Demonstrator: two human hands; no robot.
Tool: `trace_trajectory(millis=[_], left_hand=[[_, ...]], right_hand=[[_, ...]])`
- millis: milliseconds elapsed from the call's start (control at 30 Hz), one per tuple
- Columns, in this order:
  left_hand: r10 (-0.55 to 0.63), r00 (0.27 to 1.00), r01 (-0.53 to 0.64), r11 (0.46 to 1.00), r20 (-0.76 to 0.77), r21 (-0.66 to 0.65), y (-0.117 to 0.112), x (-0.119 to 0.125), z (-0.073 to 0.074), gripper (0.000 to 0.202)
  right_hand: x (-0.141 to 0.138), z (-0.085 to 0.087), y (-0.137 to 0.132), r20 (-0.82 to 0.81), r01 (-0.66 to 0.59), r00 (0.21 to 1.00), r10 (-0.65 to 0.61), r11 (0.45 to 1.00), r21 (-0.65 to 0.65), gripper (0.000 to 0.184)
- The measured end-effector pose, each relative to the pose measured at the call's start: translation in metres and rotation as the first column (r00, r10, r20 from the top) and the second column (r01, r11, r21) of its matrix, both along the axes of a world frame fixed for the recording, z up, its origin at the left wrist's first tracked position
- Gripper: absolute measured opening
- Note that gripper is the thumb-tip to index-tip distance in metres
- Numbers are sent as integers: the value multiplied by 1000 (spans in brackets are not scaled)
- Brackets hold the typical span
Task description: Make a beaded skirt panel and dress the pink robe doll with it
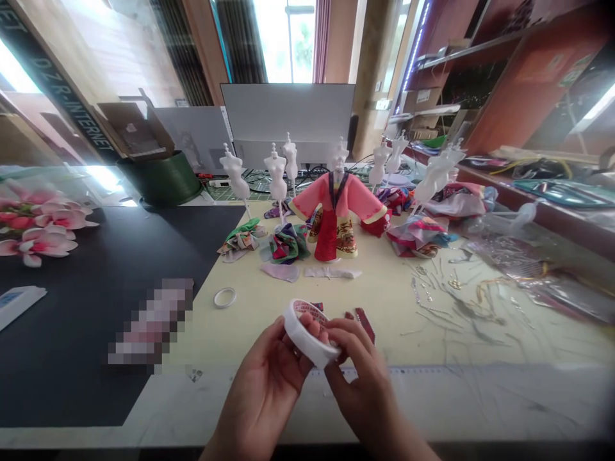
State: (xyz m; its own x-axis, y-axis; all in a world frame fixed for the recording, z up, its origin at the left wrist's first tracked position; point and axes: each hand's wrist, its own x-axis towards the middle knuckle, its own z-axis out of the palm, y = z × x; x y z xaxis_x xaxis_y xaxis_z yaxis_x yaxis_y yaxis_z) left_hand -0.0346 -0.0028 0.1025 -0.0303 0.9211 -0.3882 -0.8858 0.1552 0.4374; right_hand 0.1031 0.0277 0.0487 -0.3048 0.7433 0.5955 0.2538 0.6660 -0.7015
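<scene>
Now, a white tape roll (298, 337) gripped between the left hand (262, 390) and right hand (358, 384), both closed on its rim.

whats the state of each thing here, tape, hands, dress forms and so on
left hand: gripping the white tape roll from below
right hand: fingers on the roll's rim
white tape roll: held up off the table, tilted
small white ring: lying flat on the table
dressed mannequin: upright, wearing a pink and red robe
bare mannequin: upright, undressed
fabric scraps: crumpled in a heap
</scene>
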Motion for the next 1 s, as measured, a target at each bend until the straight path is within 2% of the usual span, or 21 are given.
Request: trace_trajectory(millis=[67,133,200,267,333,400,433,467,500,533,600,667,733,767,800,867,1000], left_hand=[[-53,995,52,999,-80,-15,-10,1,-6,20],[-126,964,120,992,-236,-38,-18,-2,-12,22],[-130,870,126,991,-475,-39,-25,-7,-18,22],[-89,696,150,988,-712,23,-30,-12,-23,18],[-3,476,246,961,-880,130,-33,-14,-27,21],[107,287,355,911,-952,209,-35,-14,-28,28],[137,223,392,894,-965,217,-36,-12,-28,29],[143,191,422,881,-971,213,-36,-10,-26,29],[120,192,458,867,-974,197,-36,-8,-24,27],[54,224,505,847,-973,163,-35,-5,-21,25],[-174,337,611,788,-925,75,-35,4,-17,25],[-413,475,664,748,-777,8,-34,13,-16,33],[-513,603,641,768,-612,-12,-34,22,-19,34],[-535,630,638,770,-563,-18,-35,26,-22,33],[-541,640,637,771,-546,-17,-35,29,-24,34],[-531,616,638,770,-582,-27,-36,33,-27,37],[-430,485,581,809,-762,-88,-36,38,-19,45]], right_hand=[[10,1,-3,34,13,999,-16,994,108,31],[24,4,-5,102,19,994,-35,987,157,37],[39,10,-7,168,32,984,-59,987,161,38],[52,16,-9,194,14,980,-39,992,128,35],[63,21,-11,190,-15,982,3,998,59,29],[72,25,-13,194,-20,981,24,1000,-21,24],[76,26,-15,209,-20,977,32,998,-57,23],[80,28,-16,229,-27,972,47,995,-91,24],[84,29,-17,250,-38,966,68,992,-122,26],[86,30,-18,271,-54,958,94,987,-151,28],[89,30,-20,297,-81,944,142,974,-211,30],[89,27,-20,308,-94,934,179,958,-272,28],[90,24,-19,310,-99,929,203,942,-322,27],[90,22,-19,308,-103,927,216,933,-344,29],[91,21,-18,302,-111,925,229,925,-363,31],[93,19,-15,271,-131,929,252,909,-397,37],[97,24,-9,147,-155,962,229,905,-395,37]])
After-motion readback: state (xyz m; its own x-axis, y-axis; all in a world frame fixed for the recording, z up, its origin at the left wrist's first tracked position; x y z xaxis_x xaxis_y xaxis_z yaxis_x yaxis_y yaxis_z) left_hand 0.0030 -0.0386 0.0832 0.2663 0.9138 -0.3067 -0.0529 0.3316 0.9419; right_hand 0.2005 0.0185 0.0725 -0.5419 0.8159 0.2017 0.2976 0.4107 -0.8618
